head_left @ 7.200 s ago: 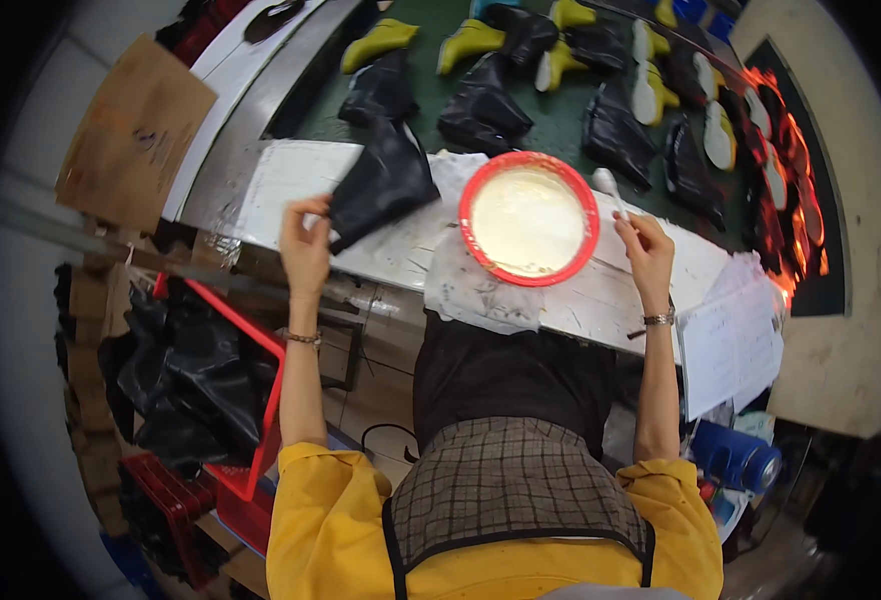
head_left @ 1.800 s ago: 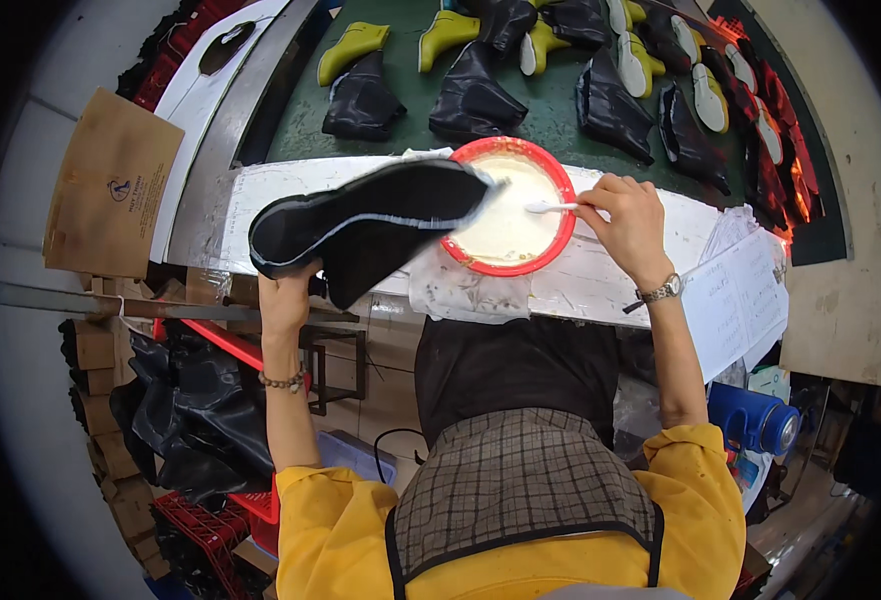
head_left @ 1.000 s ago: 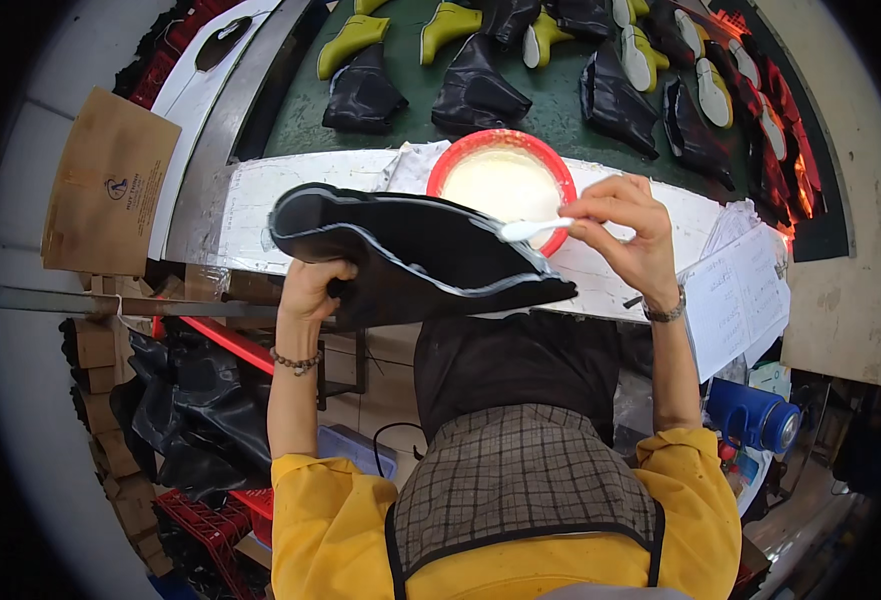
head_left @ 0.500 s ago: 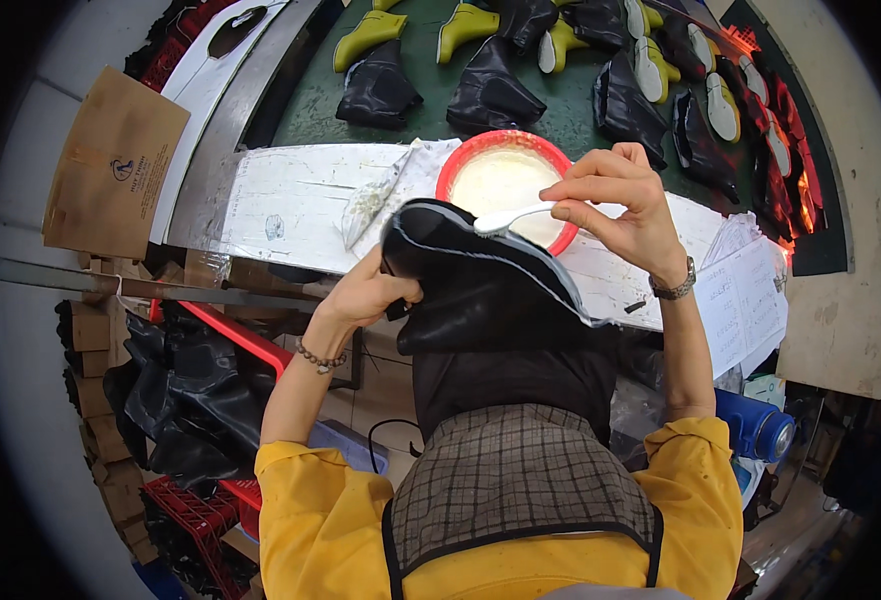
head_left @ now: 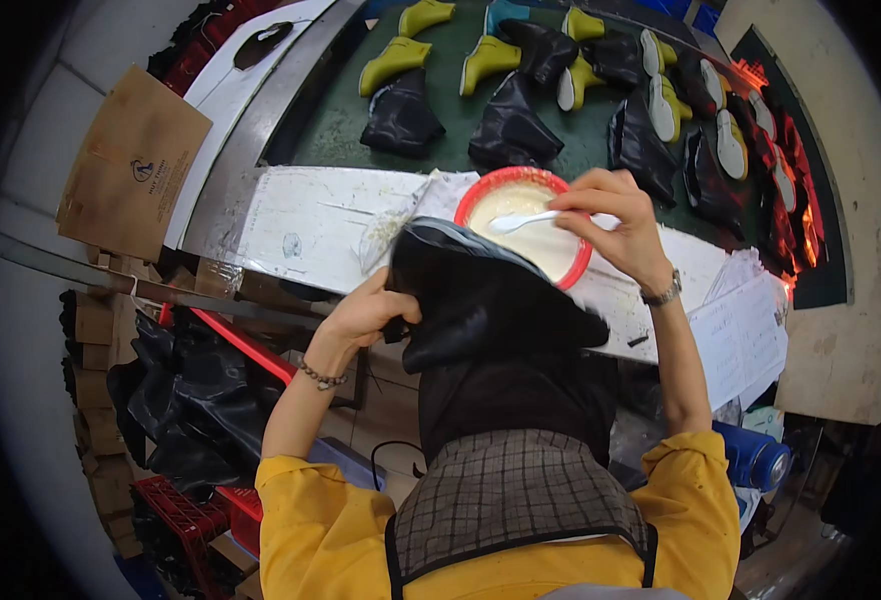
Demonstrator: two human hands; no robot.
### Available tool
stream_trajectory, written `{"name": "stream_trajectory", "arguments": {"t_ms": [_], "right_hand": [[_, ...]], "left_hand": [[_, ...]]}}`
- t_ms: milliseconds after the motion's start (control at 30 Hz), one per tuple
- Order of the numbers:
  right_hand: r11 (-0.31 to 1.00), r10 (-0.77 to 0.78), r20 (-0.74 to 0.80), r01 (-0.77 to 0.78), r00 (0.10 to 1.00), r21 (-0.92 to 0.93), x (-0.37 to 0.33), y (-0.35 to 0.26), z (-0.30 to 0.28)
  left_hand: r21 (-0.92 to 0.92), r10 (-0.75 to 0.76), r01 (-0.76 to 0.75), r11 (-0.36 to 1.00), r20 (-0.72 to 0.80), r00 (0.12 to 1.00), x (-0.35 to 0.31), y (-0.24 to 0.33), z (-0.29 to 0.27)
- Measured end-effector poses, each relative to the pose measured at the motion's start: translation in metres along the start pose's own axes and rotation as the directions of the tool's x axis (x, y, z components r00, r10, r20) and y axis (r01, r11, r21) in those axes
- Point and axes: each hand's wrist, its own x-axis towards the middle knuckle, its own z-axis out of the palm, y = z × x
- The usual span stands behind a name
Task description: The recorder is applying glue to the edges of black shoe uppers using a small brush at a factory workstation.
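Note:
My left hand (head_left: pixel 368 312) grips a black leather boot upper (head_left: pixel 495 310) by its left end, thumb over the edge. The upper lies across my lap, its pale raw edge towards the bowl. My right hand (head_left: pixel 615 222) pinches a white toothbrush-like brush (head_left: pixel 522 220) between thumb and fingers. The brush's head is over the creamy white liquid in a red-rimmed bowl (head_left: pixel 520 173); whether it touches the liquid I cannot tell. The bowl stands on a white board (head_left: pixel 310 215), just beyond the upper.
A green belt (head_left: pixel 345 135) behind the board carries several black uppers and yellow-green boot forms (head_left: pixel 395 65), with a red glow (head_left: pixel 800 215) at its right. Written sheets (head_left: pixel 740 335) lie right, above a blue flask (head_left: pixel 755 458). Black uppers (head_left: pixel 195 400) are heaped left, below a cardboard box (head_left: pixel 130 165).
My right hand has moved the brush from the upper's edge back over the bowl. The upper has tilted, so less of its pale edge shows. The view has shifted slightly.

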Motion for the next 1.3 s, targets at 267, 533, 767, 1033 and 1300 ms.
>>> {"name": "stream_trajectory", "arguments": {"t_ms": [267, 533, 767, 1033, 1300], "right_hand": [[0.573, 0.809, -0.191, -0.674, 0.556, 0.466, -0.124, 0.111, 0.033], [0.526, 0.843, -0.267, -0.614, 0.467, 0.589, -0.123, 0.101, 0.04], [0.6, 0.798, -0.356, -0.577, 0.487, 0.554, -0.125, 0.105, 0.049], [0.632, 0.765, -0.297, -0.575, 0.572, 0.52, -0.136, 0.105, 0.042], [0.587, 0.789, -0.227, -0.592, 0.571, 0.552, -0.133, 0.115, 0.035]], "left_hand": [[0.248, 0.588, -0.534, 0.809, -0.3, 0.751, 0.086, 0.068, -0.047], [0.978, 0.913, -0.157, 0.139, -0.065, 0.403, 0.269, 0.171, -0.082], [0.986, 0.917, -0.148, 0.071, -0.006, 0.399, 0.315, 0.155, -0.088], [0.97, 0.937, -0.231, 0.082, 0.003, 0.348, 0.078, 0.058, -0.08], [0.3, 0.767, 0.821, 0.486, -0.597, -0.236, -0.222, -0.034, -0.191]]}}
